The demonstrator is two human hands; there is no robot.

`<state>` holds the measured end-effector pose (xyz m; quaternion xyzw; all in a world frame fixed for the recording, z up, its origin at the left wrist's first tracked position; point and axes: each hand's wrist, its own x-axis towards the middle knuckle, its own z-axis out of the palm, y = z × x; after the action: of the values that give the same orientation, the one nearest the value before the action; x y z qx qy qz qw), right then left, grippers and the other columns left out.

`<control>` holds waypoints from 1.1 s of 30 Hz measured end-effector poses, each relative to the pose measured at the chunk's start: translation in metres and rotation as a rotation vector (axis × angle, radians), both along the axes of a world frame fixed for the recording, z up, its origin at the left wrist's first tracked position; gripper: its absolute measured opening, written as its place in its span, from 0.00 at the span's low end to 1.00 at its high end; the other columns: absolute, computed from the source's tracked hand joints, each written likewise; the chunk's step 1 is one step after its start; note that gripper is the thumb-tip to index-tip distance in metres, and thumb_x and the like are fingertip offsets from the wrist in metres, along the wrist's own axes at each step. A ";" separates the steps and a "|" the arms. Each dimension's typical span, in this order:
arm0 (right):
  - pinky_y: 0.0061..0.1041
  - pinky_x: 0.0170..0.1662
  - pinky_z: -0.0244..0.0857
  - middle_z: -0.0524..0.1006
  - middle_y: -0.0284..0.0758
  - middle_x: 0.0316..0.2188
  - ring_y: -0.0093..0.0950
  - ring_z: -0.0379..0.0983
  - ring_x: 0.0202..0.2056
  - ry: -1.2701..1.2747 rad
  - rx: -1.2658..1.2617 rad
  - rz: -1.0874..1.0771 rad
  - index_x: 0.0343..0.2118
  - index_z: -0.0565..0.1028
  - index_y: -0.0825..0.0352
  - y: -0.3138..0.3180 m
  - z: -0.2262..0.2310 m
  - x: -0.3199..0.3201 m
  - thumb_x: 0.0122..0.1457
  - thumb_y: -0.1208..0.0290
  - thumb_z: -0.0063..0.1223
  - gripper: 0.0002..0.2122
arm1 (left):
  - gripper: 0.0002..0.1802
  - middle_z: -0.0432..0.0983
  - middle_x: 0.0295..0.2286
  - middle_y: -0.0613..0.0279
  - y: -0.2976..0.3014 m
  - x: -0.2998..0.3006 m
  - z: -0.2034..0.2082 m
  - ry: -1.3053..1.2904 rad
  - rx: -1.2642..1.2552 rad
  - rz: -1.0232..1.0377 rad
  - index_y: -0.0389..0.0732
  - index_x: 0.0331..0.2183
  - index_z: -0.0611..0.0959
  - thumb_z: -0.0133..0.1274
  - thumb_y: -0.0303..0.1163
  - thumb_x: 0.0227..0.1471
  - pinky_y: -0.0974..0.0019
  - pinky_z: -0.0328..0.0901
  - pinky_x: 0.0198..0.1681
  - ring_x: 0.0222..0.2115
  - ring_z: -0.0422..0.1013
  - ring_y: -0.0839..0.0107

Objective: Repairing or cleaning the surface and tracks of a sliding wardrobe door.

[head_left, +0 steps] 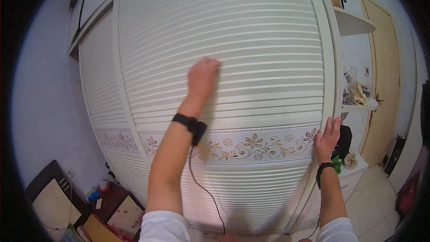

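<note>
A large white sliding wardrobe door with horizontal slats fills the middle of the view. Across its lower part runs a band with gold flower scrolls. My left hand is closed with its fingertips at the slats, left of the door's centre; whatever it may hold is hidden. On that wrist is a black strap with a small dark box, from which a thin cable hangs. My right hand lies with fingers stretched out along the door's right edge frame, beside the flower band. A dark band circles that wrist too.
Another slatted panel stands to the left. At the right, white shelves carry bags and small items, and a wooden door is behind them. A dark-framed bed or chair part and a brown table occupy the lower left.
</note>
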<state>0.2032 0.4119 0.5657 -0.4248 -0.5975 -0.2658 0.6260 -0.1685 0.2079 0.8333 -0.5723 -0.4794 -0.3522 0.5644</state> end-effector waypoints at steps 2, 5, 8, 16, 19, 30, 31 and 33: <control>0.45 0.65 0.44 0.48 0.45 0.67 0.43 0.43 0.68 -0.002 0.003 -0.016 0.65 0.56 0.61 0.000 -0.001 -0.001 0.54 0.68 0.50 0.33 | 0.07 0.76 0.29 0.57 -0.021 -0.042 -0.006 -0.083 0.092 0.053 0.47 0.32 0.83 0.55 0.30 0.47 0.52 0.68 0.35 0.33 0.74 0.54; 0.45 0.65 0.44 0.49 0.46 0.67 0.44 0.44 0.68 -0.009 0.037 -0.018 0.65 0.56 0.62 -0.001 0.003 -0.009 0.54 0.68 0.50 0.33 | 0.07 0.77 0.30 0.56 -0.050 -0.087 -0.011 -0.419 0.142 0.128 0.46 0.33 0.84 0.56 0.31 0.48 0.53 0.68 0.37 0.34 0.73 0.53; 0.46 0.65 0.44 0.49 0.46 0.67 0.44 0.43 0.68 -0.008 0.044 -0.004 0.65 0.55 0.61 0.000 0.002 -0.007 0.52 0.67 0.52 0.35 | 0.07 0.77 0.31 0.56 -0.028 -0.067 -0.011 -0.335 0.213 0.124 0.46 0.33 0.84 0.56 0.31 0.49 0.54 0.68 0.37 0.35 0.73 0.53; 0.47 0.64 0.44 0.48 0.47 0.67 0.46 0.43 0.68 -0.004 0.003 -0.025 0.65 0.54 0.60 0.003 -0.002 -0.005 0.50 0.67 0.56 0.38 | 0.05 0.73 0.27 0.55 0.081 0.112 -0.004 0.005 0.072 -0.096 0.42 0.28 0.80 0.55 0.28 0.43 0.52 0.68 0.35 0.33 0.71 0.54; 0.45 0.64 0.44 0.49 0.45 0.67 0.44 0.44 0.68 0.000 0.014 -0.001 0.65 0.57 0.61 0.003 -0.001 -0.003 0.54 0.66 0.50 0.33 | 0.03 0.72 0.26 0.54 0.097 0.162 0.006 0.110 0.069 -0.135 0.40 0.24 0.79 0.53 0.28 0.42 0.54 0.68 0.34 0.31 0.71 0.54; 0.46 0.64 0.43 0.49 0.46 0.67 0.45 0.43 0.68 -0.003 0.008 0.010 0.65 0.56 0.61 -0.001 0.000 -0.004 0.52 0.64 0.53 0.35 | 0.01 0.71 0.25 0.54 0.128 0.219 -0.001 0.277 -0.049 -0.266 0.40 0.22 0.78 0.52 0.25 0.42 0.56 0.70 0.34 0.31 0.72 0.56; 0.46 0.64 0.43 0.49 0.46 0.67 0.45 0.43 0.68 0.003 0.009 0.040 0.65 0.57 0.61 -0.002 -0.002 -0.005 0.52 0.64 0.53 0.35 | 0.01 0.71 0.25 0.54 0.133 0.225 -0.008 0.311 -0.107 -0.296 0.40 0.22 0.78 0.52 0.26 0.42 0.56 0.70 0.34 0.31 0.72 0.56; 0.46 0.64 0.44 0.50 0.46 0.67 0.44 0.43 0.68 0.013 -0.001 0.020 0.64 0.58 0.61 0.001 0.000 -0.011 0.52 0.63 0.54 0.34 | 0.02 0.71 0.26 0.54 0.138 0.229 -0.029 0.383 -0.162 -0.324 0.40 0.22 0.78 0.52 0.26 0.42 0.56 0.70 0.34 0.32 0.72 0.56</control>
<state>0.1926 0.4129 0.5657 -0.4210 -0.5978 -0.2563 0.6322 0.0605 0.3461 0.8042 -0.7411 -0.2927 -0.2837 0.5335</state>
